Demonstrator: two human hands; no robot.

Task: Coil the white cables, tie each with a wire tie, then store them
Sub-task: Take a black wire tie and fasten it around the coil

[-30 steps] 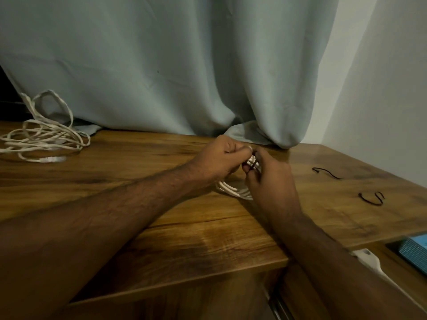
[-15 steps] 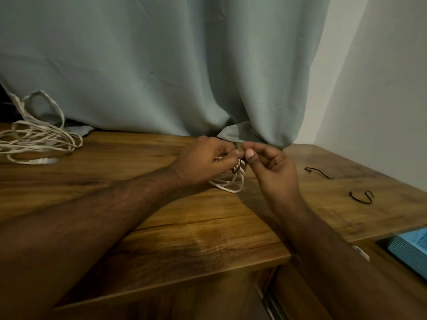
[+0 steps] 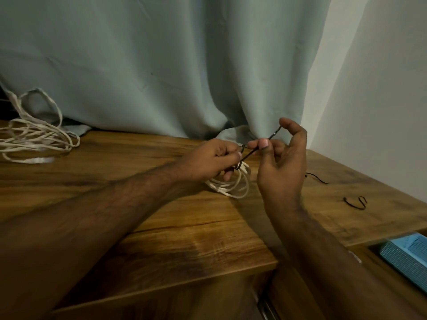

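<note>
A small coil of white cable (image 3: 233, 184) rests on the wooden desk (image 3: 161, 227) near its middle. My left hand (image 3: 209, 161) grips the top of that coil. A black wire tie (image 3: 255, 150) is looped around the coil and runs up and to the right. My right hand (image 3: 280, 166) pinches this tie between thumb and fingers, holding it taut above the coil. A second, loose tangle of white cable (image 3: 34, 137) lies at the desk's far left, against the curtain.
Two spare black wire ties lie on the desk at the right, one (image 3: 317, 177) close behind my right hand, another (image 3: 355, 202) farther right. A grey curtain (image 3: 161, 65) hangs behind the desk. A blue box (image 3: 409, 257) sits in an open drawer at lower right.
My right hand has lifted up and to the right, drawing the black wire tie out straight from the coil. My left hand stays closed on the coil.
</note>
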